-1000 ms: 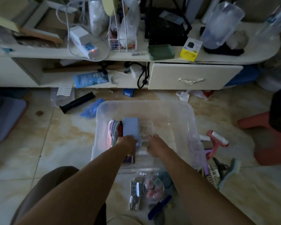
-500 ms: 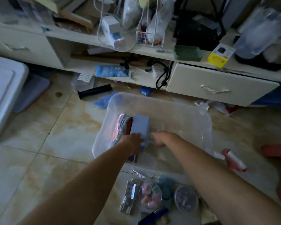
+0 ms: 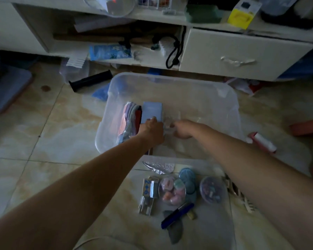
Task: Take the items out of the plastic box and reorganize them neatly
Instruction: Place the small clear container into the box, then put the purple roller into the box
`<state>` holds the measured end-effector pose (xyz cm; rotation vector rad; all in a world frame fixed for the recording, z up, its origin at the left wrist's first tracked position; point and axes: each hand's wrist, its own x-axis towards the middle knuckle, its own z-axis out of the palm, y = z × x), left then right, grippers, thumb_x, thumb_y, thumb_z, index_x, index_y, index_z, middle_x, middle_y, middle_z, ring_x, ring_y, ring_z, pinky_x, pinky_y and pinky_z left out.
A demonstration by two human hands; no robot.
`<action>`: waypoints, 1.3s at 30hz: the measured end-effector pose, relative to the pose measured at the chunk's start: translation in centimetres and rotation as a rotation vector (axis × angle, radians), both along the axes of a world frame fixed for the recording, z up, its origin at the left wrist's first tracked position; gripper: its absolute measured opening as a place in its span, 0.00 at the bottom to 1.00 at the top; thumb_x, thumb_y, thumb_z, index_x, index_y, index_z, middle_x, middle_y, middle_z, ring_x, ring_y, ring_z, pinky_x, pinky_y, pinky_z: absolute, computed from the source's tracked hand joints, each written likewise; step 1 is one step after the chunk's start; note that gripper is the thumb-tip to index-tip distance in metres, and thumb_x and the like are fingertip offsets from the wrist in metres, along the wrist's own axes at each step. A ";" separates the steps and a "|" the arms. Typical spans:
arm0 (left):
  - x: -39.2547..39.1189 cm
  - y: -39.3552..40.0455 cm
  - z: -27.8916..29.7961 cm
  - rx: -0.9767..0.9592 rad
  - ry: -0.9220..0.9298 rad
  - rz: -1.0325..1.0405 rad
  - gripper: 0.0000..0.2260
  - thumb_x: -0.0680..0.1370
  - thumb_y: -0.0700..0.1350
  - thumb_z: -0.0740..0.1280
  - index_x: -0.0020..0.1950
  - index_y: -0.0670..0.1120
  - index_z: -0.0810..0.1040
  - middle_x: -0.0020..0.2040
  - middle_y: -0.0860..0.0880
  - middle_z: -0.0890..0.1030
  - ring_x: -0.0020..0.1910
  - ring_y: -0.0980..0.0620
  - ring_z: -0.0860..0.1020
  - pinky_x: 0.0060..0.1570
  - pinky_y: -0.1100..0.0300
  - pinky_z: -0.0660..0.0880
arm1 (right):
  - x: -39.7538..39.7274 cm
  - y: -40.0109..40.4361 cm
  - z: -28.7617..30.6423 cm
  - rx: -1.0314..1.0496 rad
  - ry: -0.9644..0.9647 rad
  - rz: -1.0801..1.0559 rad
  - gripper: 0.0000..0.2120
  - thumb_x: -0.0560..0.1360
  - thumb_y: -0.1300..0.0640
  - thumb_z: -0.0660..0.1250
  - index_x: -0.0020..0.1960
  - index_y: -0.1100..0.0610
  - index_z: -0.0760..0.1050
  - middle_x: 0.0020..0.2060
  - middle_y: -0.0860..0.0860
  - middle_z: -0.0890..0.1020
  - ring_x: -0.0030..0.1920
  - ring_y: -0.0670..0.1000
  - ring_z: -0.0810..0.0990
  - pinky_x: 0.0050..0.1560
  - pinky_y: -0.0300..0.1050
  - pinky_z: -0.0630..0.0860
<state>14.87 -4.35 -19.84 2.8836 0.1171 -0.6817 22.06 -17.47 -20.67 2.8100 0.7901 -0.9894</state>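
Head view: plastic box (image 3: 170, 82) on the floor; my left hand (image 3: 153, 129) holds the blue box (image 3: 152, 110) upright against the folded cloths (image 3: 130, 120), packing them tight; right hand (image 3: 182, 129) pinches a small clear case (image 3: 168, 123) alongside; remaining trinkets (image 3: 172, 191) wait outside, near me.

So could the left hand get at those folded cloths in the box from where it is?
Probably yes. The left hand rests on the blue box, and the folded cloths lie right beside it inside the open plastic box, with nothing covering them.

Both hands reach into the clear plastic box (image 3: 172, 82), left hand (image 3: 152, 129) on the blue box (image 3: 152, 110).
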 end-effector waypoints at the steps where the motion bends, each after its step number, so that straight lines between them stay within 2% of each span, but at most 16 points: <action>1: 0.3 -0.4 -0.2 0.020 -0.005 -0.001 0.21 0.76 0.48 0.67 0.68 0.46 0.72 0.65 0.43 0.68 0.66 0.41 0.69 0.60 0.47 0.71 | -0.2 -0.3 -0.1 0.017 -0.003 -0.027 0.23 0.80 0.55 0.63 0.75 0.57 0.68 0.71 0.58 0.73 0.70 0.59 0.73 0.65 0.45 0.71; 5: 1.1 -1.8 -0.3 0.080 0.019 -0.019 0.24 0.75 0.51 0.65 0.69 0.44 0.72 0.67 0.42 0.68 0.67 0.40 0.67 0.62 0.48 0.69 | -1.6 -1.4 -0.4 0.085 -0.054 -0.151 0.21 0.78 0.57 0.64 0.71 0.58 0.71 0.68 0.61 0.75 0.67 0.60 0.75 0.65 0.47 0.73; 10: 0.3 -1.9 0.2 0.034 0.013 0.033 0.24 0.75 0.49 0.64 0.71 0.46 0.70 0.68 0.42 0.67 0.66 0.40 0.67 0.62 0.50 0.70 | -3.3 -2.0 0.7 0.157 -0.098 -0.294 0.22 0.78 0.54 0.64 0.71 0.57 0.71 0.69 0.61 0.73 0.70 0.59 0.71 0.68 0.45 0.69; 17: 0.2 -2.0 0.6 -0.004 -0.014 0.046 0.22 0.76 0.48 0.63 0.69 0.45 0.70 0.66 0.41 0.70 0.65 0.40 0.70 0.61 0.50 0.69 | -4.3 -3.2 0.7 0.143 -0.106 -0.347 0.21 0.79 0.52 0.63 0.71 0.56 0.70 0.68 0.59 0.72 0.69 0.60 0.71 0.69 0.53 0.70; 23: 0.0 -5.5 2.0 -0.128 -0.131 -0.044 0.20 0.77 0.48 0.63 0.67 0.43 0.71 0.64 0.41 0.73 0.64 0.41 0.72 0.61 0.49 0.72 | -4.8 -4.3 1.5 0.181 -0.189 -0.391 0.18 0.79 0.55 0.62 0.68 0.56 0.70 0.65 0.57 0.72 0.66 0.59 0.73 0.63 0.51 0.72; 30: -0.7 -8.9 5.0 -0.261 -0.391 -0.066 0.13 0.77 0.40 0.61 0.61 0.44 0.75 0.57 0.41 0.78 0.56 0.40 0.78 0.52 0.49 0.75 | -4.6 -7.2 5.0 0.331 -0.465 -0.364 0.07 0.76 0.57 0.64 0.54 0.57 0.74 0.54 0.57 0.77 0.54 0.61 0.78 0.44 0.48 0.69; 35: -0.6 -11.5 6.5 -0.310 -0.518 -0.030 0.15 0.76 0.39 0.59 0.62 0.44 0.74 0.57 0.42 0.78 0.54 0.41 0.78 0.51 0.49 0.76 | -4.4 -11.3 6.7 0.440 -0.728 -0.332 0.05 0.77 0.56 0.66 0.50 0.58 0.74 0.48 0.56 0.77 0.46 0.58 0.78 0.40 0.50 0.73; 39: -0.5 -14.8 6.8 -0.335 -0.539 -0.070 0.15 0.75 0.40 0.60 0.62 0.44 0.74 0.57 0.43 0.77 0.53 0.41 0.78 0.49 0.50 0.75 | -3.6 -15.3 7.5 0.503 -0.988 -0.419 0.03 0.77 0.58 0.64 0.47 0.58 0.72 0.43 0.54 0.76 0.39 0.51 0.73 0.34 0.46 0.69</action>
